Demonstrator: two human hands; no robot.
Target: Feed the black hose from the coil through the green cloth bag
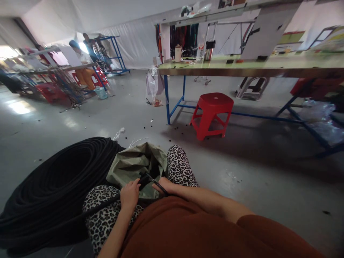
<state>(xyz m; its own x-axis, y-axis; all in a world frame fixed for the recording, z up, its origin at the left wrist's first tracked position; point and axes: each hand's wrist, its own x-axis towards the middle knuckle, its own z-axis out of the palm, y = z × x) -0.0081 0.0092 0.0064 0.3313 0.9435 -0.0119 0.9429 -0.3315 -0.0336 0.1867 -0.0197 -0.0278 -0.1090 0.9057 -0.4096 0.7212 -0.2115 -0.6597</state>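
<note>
My left hand [130,195] is closed around a black foam-like tube [104,205], whose free end sticks out past my fingers. The tube runs back over my left knee to a large black coil [53,179] on the floor. In my right hand [165,186] is a pair of scissors [158,186], its blades pointing at the tube's end. Whether the blades touch the tube is too small to tell. Below both hands, between my knees, an olive-green sack [129,161] stands with its mouth spread; dark contents show inside.
A red plastic stool [212,111] stands ahead, beside a long worktable [242,71] on blue legs. A plastic bag [154,86] hangs at the table's corner. Small black bits lie on the grey floor [129,118]. People sit at benches at the far left, near a blue bucket [101,93].
</note>
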